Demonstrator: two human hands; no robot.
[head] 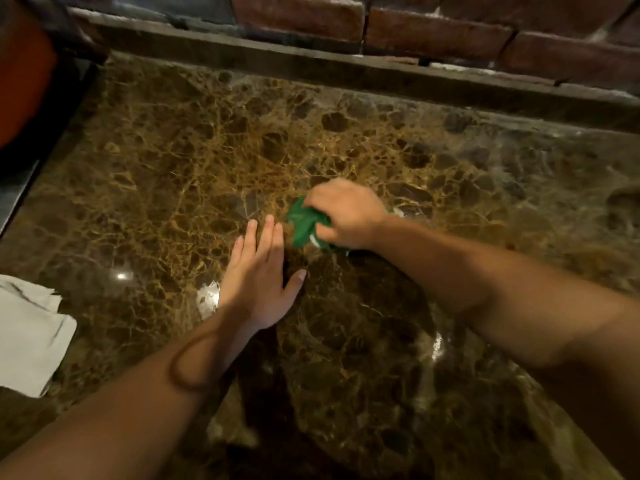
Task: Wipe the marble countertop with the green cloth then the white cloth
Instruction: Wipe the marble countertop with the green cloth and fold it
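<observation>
The brown, gold-veined marble countertop [180,161] fills most of the view. My right hand [346,211] is closed over a bunched green cloth [303,221] and presses it onto the marble near the middle. Just left of it, my left hand [259,275] lies flat on the stone with fingers straight and apart, holding nothing. A white cloth [29,332] lies crumpled at the counter's left edge, well away from both hands.
A dark stone ledge [346,71] runs along the back of the counter, with a red brick wall [433,29] above it. At the far left the counter ends at a dark edge beside an orange-red object [24,84].
</observation>
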